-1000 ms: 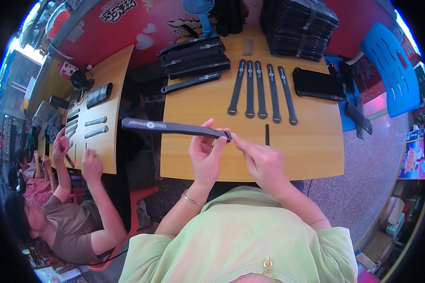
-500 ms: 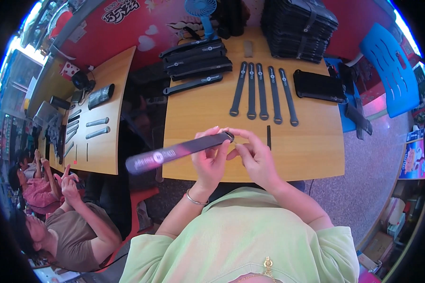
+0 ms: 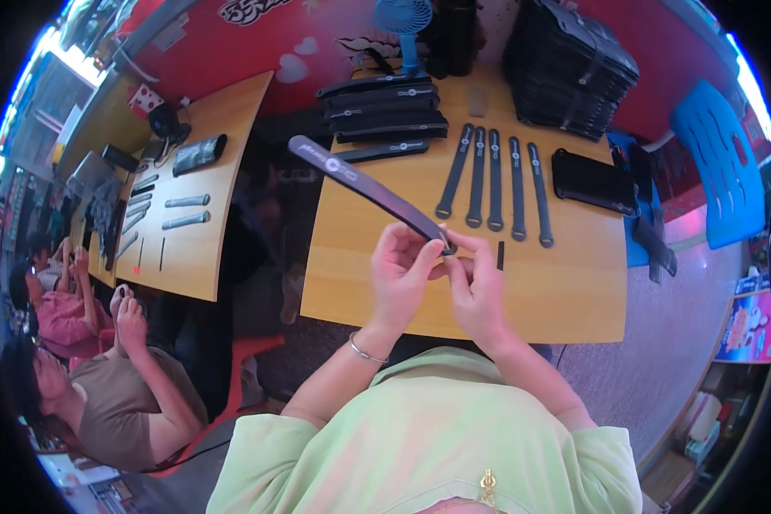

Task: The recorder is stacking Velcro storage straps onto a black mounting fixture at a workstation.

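Observation:
A long black strap (image 3: 364, 188) with a white print and a slotted end slants up and to the left from my fingers. My left hand (image 3: 400, 274) pinches it close to the slotted end. At that same end, my right hand (image 3: 478, 283) has its fingertips closed on the strap. The fingers partly cover the slot. Just beyond my right hand a short, narrow black strip (image 3: 500, 255) lies on the wooden table (image 3: 377, 300). Several similar straps (image 3: 495, 180) lie in a row farther back, slotted ends toward me.
Bundled black straps (image 3: 381, 111) are piled at the back left, near a blue fan (image 3: 403, 19). A tall black stack (image 3: 565, 73) stands back right, with a black pouch (image 3: 593, 180) before it. A blue chair (image 3: 718, 163) is at right; a co-worker (image 3: 133, 403) sits at left.
The strap's free end has swung upward, from pointing left and slightly down to pointing up-left. Both hands have drawn closer together at the slotted end. The view has shifted slightly.

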The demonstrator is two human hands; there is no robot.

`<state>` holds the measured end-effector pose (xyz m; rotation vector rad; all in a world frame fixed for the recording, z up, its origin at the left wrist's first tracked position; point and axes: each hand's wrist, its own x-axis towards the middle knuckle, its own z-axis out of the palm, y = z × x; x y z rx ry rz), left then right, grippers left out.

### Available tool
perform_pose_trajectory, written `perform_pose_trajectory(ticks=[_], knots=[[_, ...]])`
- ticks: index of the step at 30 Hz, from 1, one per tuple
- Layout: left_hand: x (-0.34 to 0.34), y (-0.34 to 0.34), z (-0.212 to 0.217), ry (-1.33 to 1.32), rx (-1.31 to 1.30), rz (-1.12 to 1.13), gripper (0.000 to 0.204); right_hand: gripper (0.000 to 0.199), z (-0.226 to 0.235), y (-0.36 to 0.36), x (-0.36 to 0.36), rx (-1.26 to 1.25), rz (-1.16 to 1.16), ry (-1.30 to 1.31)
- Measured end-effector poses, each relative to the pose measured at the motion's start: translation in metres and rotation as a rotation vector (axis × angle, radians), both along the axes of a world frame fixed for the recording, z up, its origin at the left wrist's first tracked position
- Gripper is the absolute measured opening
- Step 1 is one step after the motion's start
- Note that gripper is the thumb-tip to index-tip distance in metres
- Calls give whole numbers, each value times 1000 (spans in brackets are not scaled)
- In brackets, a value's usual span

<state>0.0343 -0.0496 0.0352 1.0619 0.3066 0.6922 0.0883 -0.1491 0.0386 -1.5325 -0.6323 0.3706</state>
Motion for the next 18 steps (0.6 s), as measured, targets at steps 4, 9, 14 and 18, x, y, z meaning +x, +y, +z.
perform_pose_trajectory(ticks=[4, 9, 14, 18], knots=[[3, -6, -2, 0, 42, -7, 22, 28, -7, -3, 1, 1, -42, -79], [0, -1, -11, 14, 147, -17, 28, 27, -15, -2, 10, -33, -44, -199], [-3, 4, -18, 33, 72, 19, 28, 32, 1, 2, 6, -154, 26, -211], [-7, 9, -17, 49, 58, -6, 28, 32, 0, 3, 5, -155, 69, -97]])
